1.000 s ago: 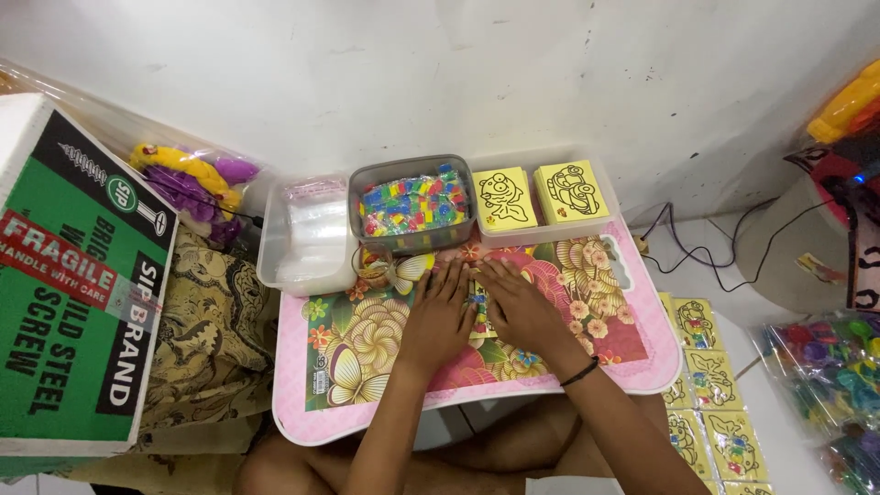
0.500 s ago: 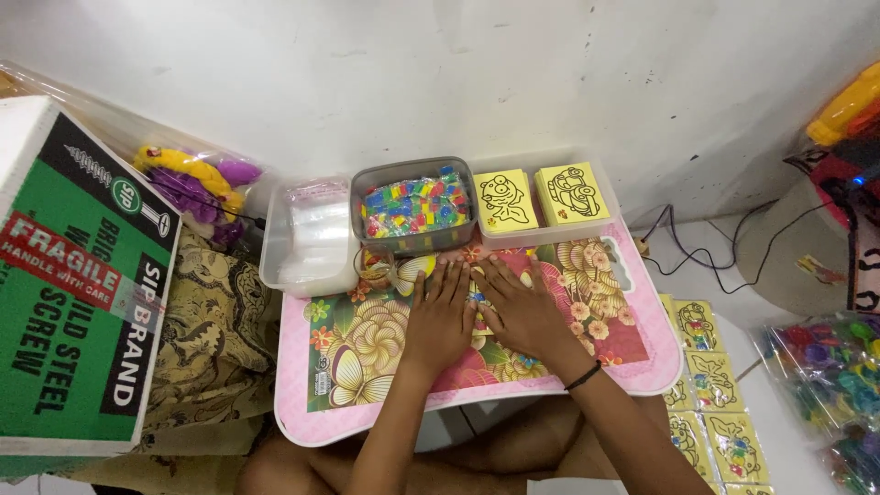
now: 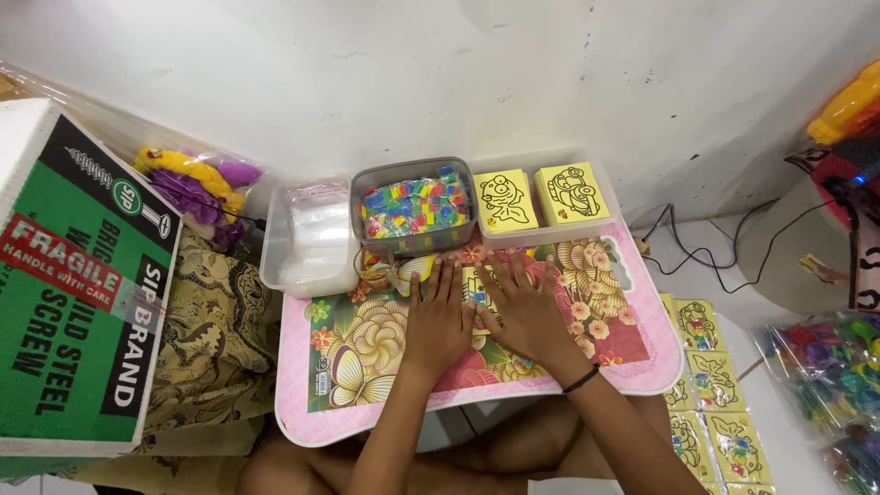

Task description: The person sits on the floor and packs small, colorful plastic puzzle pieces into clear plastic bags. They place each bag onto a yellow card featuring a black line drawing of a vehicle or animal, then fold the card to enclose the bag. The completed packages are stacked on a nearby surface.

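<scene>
My left hand (image 3: 438, 316) and right hand (image 3: 525, 312) both lie flat with fingers spread, palms down side by side on the pink flowered lap table (image 3: 623, 367), pressing a small yellow card (image 3: 477, 289) that peeks out between them near the table's middle. To handle it well I judge I should keep the pressure even and the fingertips flat, so the card cannot slide on the glossy top. Just beyond my fingertips stands a grey tub of coloured pieces (image 3: 414, 209), close enough to nudge if I push forward. Beside it sit two stacks of yellow picture cards (image 3: 536, 197) in a clear tray, and a clear box of plastic bags (image 3: 310, 234) to the left.
</scene>
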